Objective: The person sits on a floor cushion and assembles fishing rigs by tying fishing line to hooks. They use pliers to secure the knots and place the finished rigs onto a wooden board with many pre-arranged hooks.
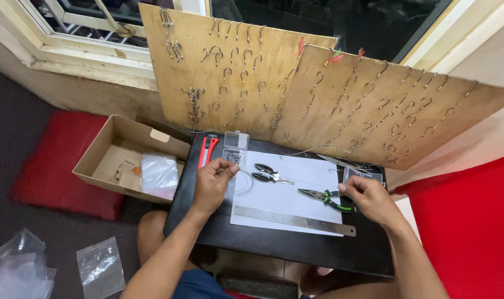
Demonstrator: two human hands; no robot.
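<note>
Left hand (212, 182): at 9 o'clock on the white sheet (296, 207), fingers curled, thumb and forefinger pinching a thin clear line (242, 173) whose coil lies just right of the hand.

Right hand (371, 200): at 3 o'clock on the sheet, fingers drawn together at the tips; whether they pinch the line's far end cannot be told. It lies over the green-handled pliers (325, 198).

Black-handled pliers (269, 174): sheet centre.

Steel ruler (293, 219): along the sheet's 6 o'clock edge.

Red utility knife (207, 149): 11 o'clock, on the black tabletop (274, 246).

Clear plastic box (236, 139): 12 o'clock of the left hand.

Two plywood boards (368, 102): behind the table, hung with fish hooks.

Cardboard box (127, 158): 9 o'clock, off the table.
</note>
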